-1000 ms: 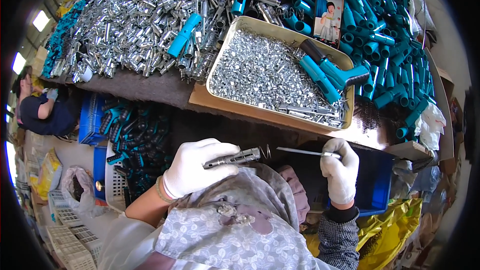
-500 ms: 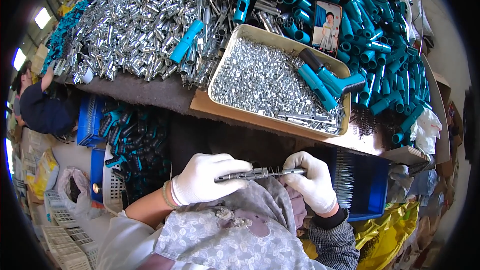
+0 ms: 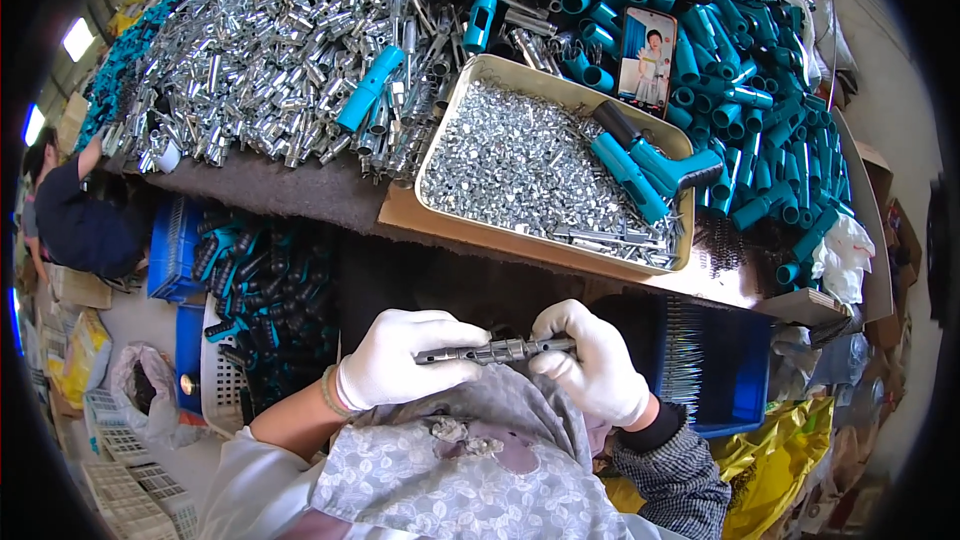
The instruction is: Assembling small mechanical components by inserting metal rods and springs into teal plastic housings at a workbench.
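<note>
Metal rod assembly (image 3: 495, 350) lies level between both gloved hands, near the lap: left hand (image 3: 405, 370) fingers clamped on its left half, right hand (image 3: 590, 360) fingers pinched on its right end. Beyond sits a tray of screws (image 3: 520, 165).

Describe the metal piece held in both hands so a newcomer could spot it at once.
Below the steel tray of small silver parts, at the table's near edge, two white-gloved hands meet. Between the left hand and right hand lies a slim grey rod, level, the only one off the table.

A dark-covered bench (image 3: 270, 190) carries metal parts (image 3: 270, 50), teal handles (image 3: 760, 90) and a tray (image 3: 440, 155).
</note>
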A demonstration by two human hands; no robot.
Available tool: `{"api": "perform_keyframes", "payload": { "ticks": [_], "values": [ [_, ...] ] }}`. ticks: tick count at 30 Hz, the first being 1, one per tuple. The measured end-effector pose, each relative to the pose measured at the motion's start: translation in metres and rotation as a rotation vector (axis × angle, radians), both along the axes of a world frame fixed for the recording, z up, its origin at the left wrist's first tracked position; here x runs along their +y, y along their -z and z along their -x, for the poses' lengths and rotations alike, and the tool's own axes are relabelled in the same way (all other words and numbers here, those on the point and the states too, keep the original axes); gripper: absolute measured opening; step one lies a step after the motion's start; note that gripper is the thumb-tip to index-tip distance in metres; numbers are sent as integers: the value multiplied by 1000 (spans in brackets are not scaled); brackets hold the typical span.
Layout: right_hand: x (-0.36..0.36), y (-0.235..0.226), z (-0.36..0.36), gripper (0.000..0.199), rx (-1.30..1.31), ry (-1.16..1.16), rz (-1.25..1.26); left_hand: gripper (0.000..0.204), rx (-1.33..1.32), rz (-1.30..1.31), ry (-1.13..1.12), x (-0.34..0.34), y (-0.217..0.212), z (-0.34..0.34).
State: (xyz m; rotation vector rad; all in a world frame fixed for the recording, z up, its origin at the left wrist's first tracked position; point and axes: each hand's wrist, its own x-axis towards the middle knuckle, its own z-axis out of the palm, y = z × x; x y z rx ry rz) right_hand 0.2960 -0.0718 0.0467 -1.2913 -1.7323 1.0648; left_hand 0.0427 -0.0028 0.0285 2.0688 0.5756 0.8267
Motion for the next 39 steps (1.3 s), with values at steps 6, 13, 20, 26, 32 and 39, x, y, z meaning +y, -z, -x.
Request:
{"api": "perform_keyframes", "payload": {
  "ticks": [6,13,20,26,32,39],
  "values": [
    [8,1,9,28,-142,-71,-183,29,-57,24,14,-1,6,7],
    [17,-2,13,29,-91,-93,-283,29,-53,58,-1,1,6,10],
    [19,3,15,28,-112,-119,-303,29,-113,104,-2,1,16,10],
    [22,2,10,12,23,-87,-260,31,-63,81,-64,-4,8,2],
    [3,19,31,39,955,176,167,31,-24,-38,-123,-3,-5,-6],
    [-3,16,22,41,847,147,304,39,1,-195,-165,-7,-4,-1]
  ]
}}
